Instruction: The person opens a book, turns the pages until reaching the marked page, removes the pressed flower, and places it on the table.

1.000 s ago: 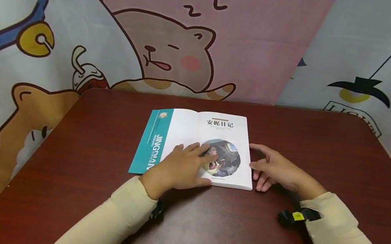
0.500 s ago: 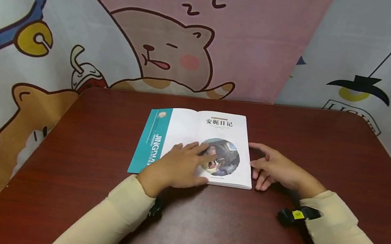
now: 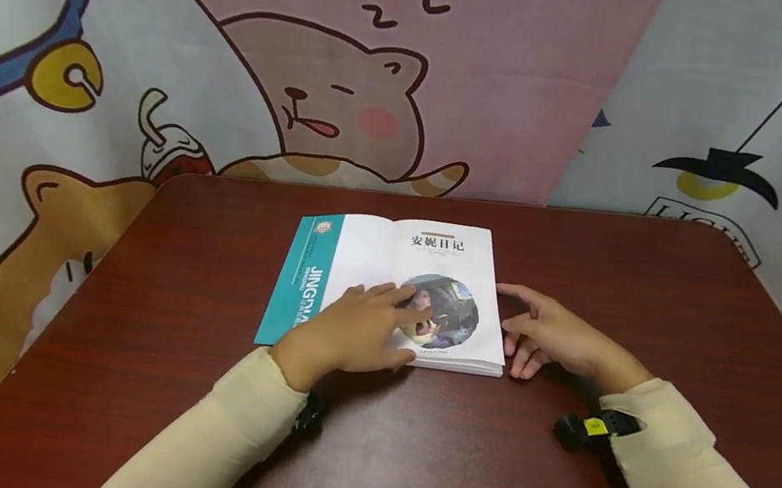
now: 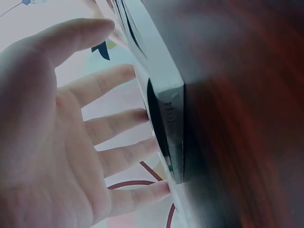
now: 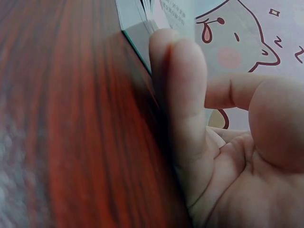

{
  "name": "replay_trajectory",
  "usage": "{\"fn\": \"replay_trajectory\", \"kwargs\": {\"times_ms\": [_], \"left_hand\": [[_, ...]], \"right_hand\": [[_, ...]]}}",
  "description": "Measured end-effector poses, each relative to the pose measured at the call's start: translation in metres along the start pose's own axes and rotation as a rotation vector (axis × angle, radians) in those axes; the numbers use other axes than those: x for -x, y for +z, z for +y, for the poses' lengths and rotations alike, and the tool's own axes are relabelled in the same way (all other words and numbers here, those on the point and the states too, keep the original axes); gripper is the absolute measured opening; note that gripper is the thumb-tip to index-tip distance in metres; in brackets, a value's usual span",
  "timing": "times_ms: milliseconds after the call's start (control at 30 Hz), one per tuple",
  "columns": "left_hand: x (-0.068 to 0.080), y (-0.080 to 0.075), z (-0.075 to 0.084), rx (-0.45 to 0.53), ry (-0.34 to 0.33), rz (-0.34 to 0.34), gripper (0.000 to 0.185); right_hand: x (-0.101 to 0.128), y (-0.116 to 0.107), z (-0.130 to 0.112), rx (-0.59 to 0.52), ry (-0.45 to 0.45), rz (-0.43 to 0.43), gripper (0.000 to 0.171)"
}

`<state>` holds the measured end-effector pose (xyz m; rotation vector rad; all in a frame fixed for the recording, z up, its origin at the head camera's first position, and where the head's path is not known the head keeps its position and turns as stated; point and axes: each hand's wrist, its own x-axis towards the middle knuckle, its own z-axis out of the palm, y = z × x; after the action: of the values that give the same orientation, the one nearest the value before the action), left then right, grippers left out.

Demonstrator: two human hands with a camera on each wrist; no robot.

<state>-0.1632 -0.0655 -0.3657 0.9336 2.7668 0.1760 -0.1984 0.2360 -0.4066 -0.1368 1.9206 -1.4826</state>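
Observation:
A paperback book [image 3: 434, 261] lies open near its front on the table, showing a title page with a round picture and a teal cover flap [image 3: 302, 281] at left. My left hand [image 3: 351, 332] rests on the pages with spread, straight fingers, partly covering the picture. In the left wrist view its fingers [image 4: 114, 126] extend over the book's thick lower edge [image 4: 166, 90]. My right hand [image 3: 558, 341] lies beside the right page edge, thumb and index finger apart there, other fingers loosely bent. In the right wrist view nearer fingers [image 5: 187, 76] hide the thumb tip's contact.
The dark reddish-brown table [image 3: 359, 458] extends around the book. Behind it hangs a cartoon-printed cloth [image 3: 521, 86]. A black wrist device [image 3: 586, 432] with a yellow label sits under the right sleeve.
The page layers at the book's lower right corner now stand slightly apart. My left hand has shifted a little left on the page; the right hand stays nearly still.

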Motion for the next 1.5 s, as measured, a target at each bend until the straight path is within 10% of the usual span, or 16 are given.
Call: {"fn": "replay_trajectory", "kwargs": {"times_ms": [967, 1300, 1500], "left_hand": [[-0.008, 0.002, 0.003, -0.060, 0.194, 0.337, 0.012], [-0.010, 0.004, 0.006, 0.116, 0.152, 0.304, 0.012], [-0.013, 0.004, 0.004, 0.386, 0.046, 0.263, 0.013]], "right_hand": [[0.000, 0.000, 0.001, -0.007, -0.007, -0.004, 0.069], [-0.001, 0.000, 0.001, -0.006, -0.016, -0.011, 0.068], [-0.001, 0.000, 0.001, -0.005, -0.009, -0.006, 0.068]]}}
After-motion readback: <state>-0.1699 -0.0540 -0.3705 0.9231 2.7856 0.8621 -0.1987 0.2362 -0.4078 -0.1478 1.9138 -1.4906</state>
